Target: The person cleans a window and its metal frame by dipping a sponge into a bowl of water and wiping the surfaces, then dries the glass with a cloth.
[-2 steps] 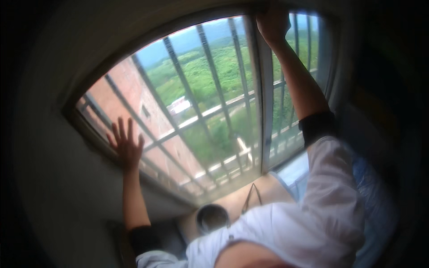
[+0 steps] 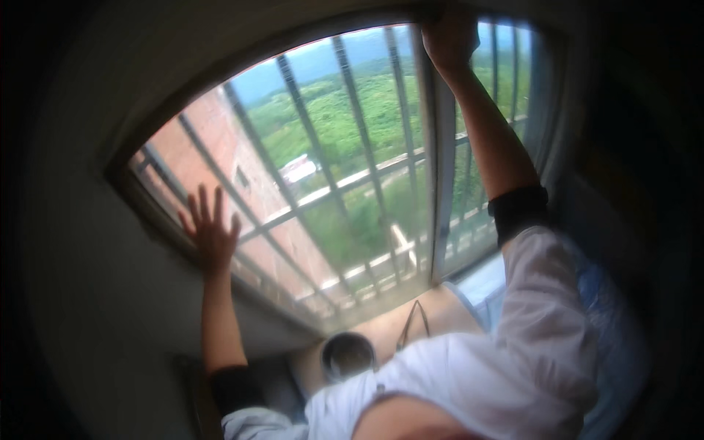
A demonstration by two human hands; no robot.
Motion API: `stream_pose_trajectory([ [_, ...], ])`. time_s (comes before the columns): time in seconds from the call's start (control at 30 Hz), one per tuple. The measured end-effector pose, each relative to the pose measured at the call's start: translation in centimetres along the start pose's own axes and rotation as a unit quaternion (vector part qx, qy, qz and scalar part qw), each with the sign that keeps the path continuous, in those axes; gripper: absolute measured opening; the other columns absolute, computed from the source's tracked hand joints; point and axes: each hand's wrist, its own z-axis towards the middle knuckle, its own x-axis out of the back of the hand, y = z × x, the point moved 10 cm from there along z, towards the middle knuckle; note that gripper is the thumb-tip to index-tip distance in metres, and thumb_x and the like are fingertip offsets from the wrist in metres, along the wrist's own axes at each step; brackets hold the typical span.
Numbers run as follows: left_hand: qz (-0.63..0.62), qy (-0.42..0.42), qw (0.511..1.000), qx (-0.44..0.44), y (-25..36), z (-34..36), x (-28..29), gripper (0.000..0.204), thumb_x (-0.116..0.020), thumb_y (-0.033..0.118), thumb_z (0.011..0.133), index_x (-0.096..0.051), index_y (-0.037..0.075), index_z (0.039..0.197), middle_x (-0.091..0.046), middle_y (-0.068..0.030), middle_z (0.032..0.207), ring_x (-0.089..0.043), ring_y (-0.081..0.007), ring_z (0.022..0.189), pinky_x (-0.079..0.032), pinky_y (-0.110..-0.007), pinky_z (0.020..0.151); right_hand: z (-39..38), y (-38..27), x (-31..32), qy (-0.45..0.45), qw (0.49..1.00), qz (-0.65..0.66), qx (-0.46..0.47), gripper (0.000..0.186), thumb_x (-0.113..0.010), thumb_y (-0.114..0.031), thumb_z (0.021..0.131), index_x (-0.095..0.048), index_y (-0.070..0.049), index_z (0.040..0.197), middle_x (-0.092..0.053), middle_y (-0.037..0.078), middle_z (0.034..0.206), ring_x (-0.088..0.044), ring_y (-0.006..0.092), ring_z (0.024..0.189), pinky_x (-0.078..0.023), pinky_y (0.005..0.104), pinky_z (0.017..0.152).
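My left hand (image 2: pixel 210 227) is raised with its fingers spread, at the lower left edge of a large window (image 2: pixel 345 220). It holds nothing and lies against or just in front of the pane; which of the two I cannot tell. High up, my right hand (image 2: pixel 449 40) reaches to the top of the window, by the upright middle frame bar (image 2: pixel 438 183). That hand looks closed, but its fingertips fade into the dark upper frame, so what they grip is hidden. Metal bars (image 2: pixel 352 95) run across the window on the outside.
Below the window is a tan surface (image 2: pixel 447 312) with a dark round pot or bowl (image 2: pixel 348 357) and a thin looped strap (image 2: pixel 414 323) on it. Bluish plastic-like material (image 2: pixel 612 308) lies at the right. A pale wall (image 2: pixel 81 242) borders the window's left side.
The view has shifted a little, so the window bars and the scenery outside sit slightly further right. Both hands keep nearly the same places.
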Motion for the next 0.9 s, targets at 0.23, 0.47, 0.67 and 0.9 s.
stream_pose_trajectory([
  [0.23,-0.011,0.019,1.000,0.015,0.3,0.4,0.5,0.059,-0.052,0.044,0.086,-0.044,0.027,0.142,-0.033,-0.0069,0.153,-0.027,-0.0287,0.142,-0.012,-0.058,0.113,-6.2,-11.3,-2.5,0.081,0.985,0.142,0.049,0.035,-0.069,-0.002,0.076,-0.056,0.004,0.108,-0.055,0.021,0.102,-0.055,0.0345,0.092,-0.052,0.0437,0.073],
  [0.47,-0.014,0.017,1.000,0.020,0.2,0.4,0.6,0.057,-0.052,0.043,0.086,-0.047,0.026,0.141,-0.034,-0.0053,0.152,-0.027,-0.0272,0.142,-0.008,-0.055,0.114,-4.1,-2.9,-3.3,0.118,0.983,0.099,0.104,0.020,-0.062,-0.002,0.083,-0.060,0.000,0.103,-0.061,0.016,0.096,-0.057,0.0307,0.087,-0.049,0.0402,0.077],
  [0.67,-0.012,0.029,0.999,0.014,0.6,0.4,0.7,0.055,-0.048,0.043,0.089,-0.047,0.023,0.141,-0.035,-0.0075,0.152,-0.026,-0.0283,0.142,-0.007,-0.054,0.114,-10.1,-18.8,-5.4,0.106,0.978,-0.055,0.174,0.013,-0.055,-0.006,0.088,-0.060,0.001,0.099,-0.059,0.018,0.095,-0.055,0.0295,0.090,-0.047,0.0379,0.080],
  [0.9,-0.042,0.021,0.998,0.032,0.0,0.6,1.0,0.055,-0.055,0.040,0.085,-0.050,0.025,0.138,-0.039,-0.0048,0.150,-0.030,-0.0256,0.140,-0.009,-0.052,0.115,-12.1,-25.6,-1.3,0.043,0.879,0.430,0.203,0.012,-0.050,-0.011,0.092,-0.058,-0.002,0.094,-0.057,0.010,0.091,-0.051,0.0238,0.082,-0.046,0.0358,0.075],
])
